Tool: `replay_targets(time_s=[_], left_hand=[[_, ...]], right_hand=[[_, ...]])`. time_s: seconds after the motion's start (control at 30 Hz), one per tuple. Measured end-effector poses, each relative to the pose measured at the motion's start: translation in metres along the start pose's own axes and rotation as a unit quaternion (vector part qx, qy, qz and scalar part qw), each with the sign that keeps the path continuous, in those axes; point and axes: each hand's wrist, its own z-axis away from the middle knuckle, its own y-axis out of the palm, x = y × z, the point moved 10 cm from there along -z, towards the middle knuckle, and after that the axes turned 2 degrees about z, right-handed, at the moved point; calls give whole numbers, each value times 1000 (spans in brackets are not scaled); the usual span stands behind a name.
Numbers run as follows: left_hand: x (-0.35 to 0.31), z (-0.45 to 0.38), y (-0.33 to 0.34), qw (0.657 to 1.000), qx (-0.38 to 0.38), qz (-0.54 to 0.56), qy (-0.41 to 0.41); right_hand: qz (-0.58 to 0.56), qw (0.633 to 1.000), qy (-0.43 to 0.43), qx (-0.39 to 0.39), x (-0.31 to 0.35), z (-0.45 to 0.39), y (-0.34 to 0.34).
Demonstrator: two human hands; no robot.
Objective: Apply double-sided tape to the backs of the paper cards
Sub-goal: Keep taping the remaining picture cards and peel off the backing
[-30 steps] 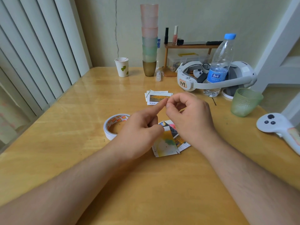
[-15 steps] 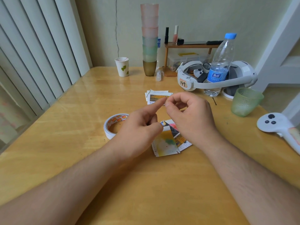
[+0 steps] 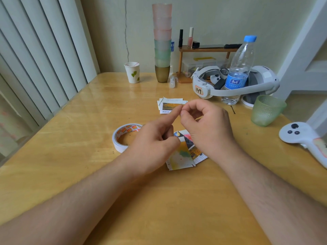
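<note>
Both hands hover over a fanned pile of colourful paper cards (image 3: pixel 180 158) on the wooden table (image 3: pixel 70 165). My left hand (image 3: pixel 152 144) points its index finger up and to the right, its other fingers loosely curled. My right hand (image 3: pixel 207 128) pinches thumb and index together right at that fingertip, apparently on a tiny piece of tape that is too small to make out. A roll of double-sided tape (image 3: pixel 122 138) lies flat just left of my left hand. A second small pile of cards (image 3: pixel 169 105) lies farther back.
A white headset (image 3: pixel 203 89) and a water bottle (image 3: pixel 238 68) stand at the back right. Along the right edge are a green cup (image 3: pixel 265 110) and a white controller (image 3: pixel 300 137). A paper cup (image 3: pixel 132 72), stacked cups (image 3: pixel 161 43) and a small shelf (image 3: pixel 203 49) line the far wall.
Almost nothing has changed. Both hands stay in the same pose, fingertips together above the cards.
</note>
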Motion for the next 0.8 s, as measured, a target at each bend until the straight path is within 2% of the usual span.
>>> replay_targets(time_s=[0.37,0.8], left_hand=[[8,-4,-2,992,-8,122,-33],[13,-6,-6,982,-21,179,-63]], right_hand=[[-15,1000,-9,19,1,0,5],[-82,996,17,34,-4,0,8]])
